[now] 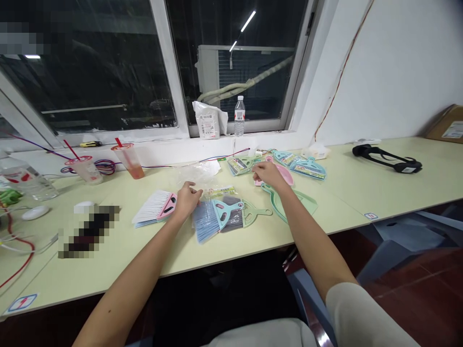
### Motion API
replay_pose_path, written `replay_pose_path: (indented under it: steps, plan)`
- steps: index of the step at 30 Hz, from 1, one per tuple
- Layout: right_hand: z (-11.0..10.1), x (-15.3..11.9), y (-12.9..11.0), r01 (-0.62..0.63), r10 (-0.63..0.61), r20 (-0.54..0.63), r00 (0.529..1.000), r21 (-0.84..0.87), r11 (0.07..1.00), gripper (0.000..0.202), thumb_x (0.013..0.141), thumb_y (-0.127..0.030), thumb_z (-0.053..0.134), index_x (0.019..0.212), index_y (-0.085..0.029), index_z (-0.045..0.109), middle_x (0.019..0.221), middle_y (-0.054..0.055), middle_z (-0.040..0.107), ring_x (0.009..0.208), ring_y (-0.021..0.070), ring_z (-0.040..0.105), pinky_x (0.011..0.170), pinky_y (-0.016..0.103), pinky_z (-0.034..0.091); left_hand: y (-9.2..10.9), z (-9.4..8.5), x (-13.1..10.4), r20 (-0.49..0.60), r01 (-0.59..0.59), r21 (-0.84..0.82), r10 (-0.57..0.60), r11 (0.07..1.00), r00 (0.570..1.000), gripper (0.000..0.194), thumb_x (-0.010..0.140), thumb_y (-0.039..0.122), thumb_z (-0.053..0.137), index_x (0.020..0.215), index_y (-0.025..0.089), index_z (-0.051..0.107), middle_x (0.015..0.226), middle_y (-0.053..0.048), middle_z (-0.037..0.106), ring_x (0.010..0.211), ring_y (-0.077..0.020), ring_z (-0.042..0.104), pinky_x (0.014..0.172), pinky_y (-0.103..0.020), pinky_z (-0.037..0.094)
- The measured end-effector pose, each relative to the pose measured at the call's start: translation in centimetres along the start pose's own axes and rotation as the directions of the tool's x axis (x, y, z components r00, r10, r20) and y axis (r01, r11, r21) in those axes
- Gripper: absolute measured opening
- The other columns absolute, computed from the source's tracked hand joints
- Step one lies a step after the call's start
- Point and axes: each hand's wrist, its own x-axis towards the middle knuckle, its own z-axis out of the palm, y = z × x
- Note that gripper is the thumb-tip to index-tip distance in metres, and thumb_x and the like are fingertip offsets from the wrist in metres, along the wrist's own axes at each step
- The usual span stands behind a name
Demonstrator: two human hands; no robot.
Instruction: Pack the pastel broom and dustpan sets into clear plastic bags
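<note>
My left hand (pixel 187 201) is over the table beside the pink-handled brush (pixel 159 206), its fingers loosely bent and apart. Just right of it lie a yellow label strip (pixel 220 192) and a brush with light blue bristles (pixel 208 219) under clear film. A grey-bristled brush (pixel 233 214) with a green handle overlaps that one. My right hand (pixel 268 174) is closed, fingers curled downward by the pink dustpan (pixel 285 174); whatever they hold is hidden. Below its wrist, a green dustpan (pixel 304 202) is partly covered by my forearm.
Packaged small brush sets, one green (pixel 240 165) and one blue (pixel 309 167), lie farther back. Crumpled clear plastic (pixel 195 173) is near two drink cups (pixel 130 161). A water bottle (pixel 239 115) stands on the sill. A black headset (pixel 387 158) rests at right.
</note>
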Motion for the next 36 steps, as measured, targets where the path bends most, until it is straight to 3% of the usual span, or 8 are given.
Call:
replay_pose_path:
  steps: [3, 7, 12, 16, 23, 26, 31, 36]
  plan:
    - [-3.0, -1.3, 0.9, 0.012, -0.001, 0.032, 1.0, -0.352, 0.936, 0.017, 0.086, -0.029, 0.061, 0.086, -0.018, 0.074, 0.093, 0.008, 0.077, 0.08, 0.0207, 0.069, 0.07, 0.028, 0.051, 0.0, -0.4, 0.0, -0.161, -0.073, 0.28, 0.122, 0.957, 0.979, 0.049, 0.084, 0.035, 0.067, 0.127, 0.017, 0.053, 0.106, -0.014, 0.071, 0.108, -0.0341, 0.066, 0.091, -0.046, 0.051]
    - [-6.2, -2.7, 3.2, -0.056, 0.174, 0.115, 0.978, -0.659, 0.75, 0.038, 0.082, -0.026, 0.07, 0.118, -0.015, 0.071, 0.122, 0.014, 0.073, 0.104, 0.0269, 0.068, 0.079, 0.031, 0.049, -0.3, -0.6, 0.3, -0.282, -0.144, 0.431, 0.284, 0.891, 0.916, 0.039, 0.087, 0.027, 0.059, 0.124, 0.013, 0.058, 0.118, -0.02, 0.063, 0.122, -0.0386, 0.053, 0.107, -0.052, 0.041]
    - [-7.2, -2.8, 6.7, -0.079, 0.289, 0.139, 0.947, -0.773, 0.63, 0.057, 0.076, -0.012, 0.067, 0.133, -0.015, 0.064, 0.129, 0.016, 0.069, 0.111, 0.029, 0.067, 0.08, 0.031, 0.05, -0.2, -0.4, 0.2, -0.276, -0.24, 0.385, 0.359, 0.891, 0.892, 0.029, 0.089, 0.021, 0.054, 0.117, 0.017, 0.062, 0.117, -0.017, 0.061, 0.12, -0.0364, 0.052, 0.106, -0.05, 0.042]
    - [-6.4, -2.4, 8.5, -0.109, 0.289, 0.081, 0.954, -0.804, 0.585, 0.049, 0.076, -0.008, 0.065, 0.124, -0.017, 0.071, 0.124, 0.016, 0.071, 0.113, 0.0298, 0.067, 0.088, 0.033, 0.05, -0.1, -0.4, 0.0, -0.27, -0.279, 0.335, 0.375, 0.9, 0.887, 0.025, 0.09, 0.018, 0.05, 0.112, 0.019, 0.062, 0.115, -0.014, 0.063, 0.119, -0.0337, 0.053, 0.105, -0.049, 0.043]
    - [-7.7, -3.1, 8.0, -0.015, 0.071, 0.049, 0.996, -0.714, 0.7, 0.04, 0.078, -0.011, 0.062, 0.114, -0.02, 0.078, 0.112, 0.012, 0.076, 0.1, 0.0264, 0.069, 0.089, 0.034, 0.051, 0.1, -0.5, -0.1, -0.256, -0.298, 0.306, 0.379, 0.904, 0.889, 0.022, 0.091, 0.017, 0.049, 0.107, 0.021, 0.063, 0.112, -0.013, 0.065, 0.117, -0.0327, 0.053, 0.105, -0.048, 0.042]
    - [-9.7, -3.3, 6.1, 0.065, -0.016, 0.08, 0.997, -0.662, 0.746, 0.028, 0.08, -0.014, 0.061, 0.099, -0.02, 0.081, 0.11, 0.01, 0.077, 0.1, 0.0261, 0.069, 0.088, 0.034, 0.051, 0.1, -0.4, -0.2, -0.245, -0.296, 0.295, 0.371, 0.909, 0.896, 0.022, 0.091, 0.017, 0.049, 0.106, 0.021, 0.064, 0.113, -0.013, 0.065, 0.119, -0.0334, 0.052, 0.106, -0.049, 0.041]
    - [-12.3, -3.3, 2.2, 0.087, -0.027, 0.125, 0.992, -0.499, 0.862, 0.022, 0.086, -0.026, 0.062, 0.102, -0.026, 0.078, 0.111, 0.006, 0.075, 0.094, 0.0233, 0.067, 0.079, 0.032, 0.05, 0.1, -0.4, -0.1, -0.237, -0.321, 0.252, 0.379, 0.913, 0.895, 0.021, 0.091, 0.017, 0.048, 0.105, 0.021, 0.063, 0.113, -0.013, 0.066, 0.118, -0.0313, 0.053, 0.107, -0.047, 0.042]
    - [-8.6, -2.7, -1.1, 0.109, -0.104, 0.039, 0.994, -0.189, 0.976, 0.022, 0.086, -0.034, 0.063, 0.101, -0.022, 0.074, 0.095, 0.005, 0.072, 0.083, 0.0201, 0.061, 0.074, 0.031, 0.047, 0.8, -0.6, -0.4, -0.201, -0.351, 0.113, 0.368, 0.929, 0.908, 0.017, 0.095, 0.024, 0.048, 0.103, 0.021, 0.062, 0.109, -0.011, 0.068, 0.11, -0.027, 0.06, 0.101, -0.043, 0.047]
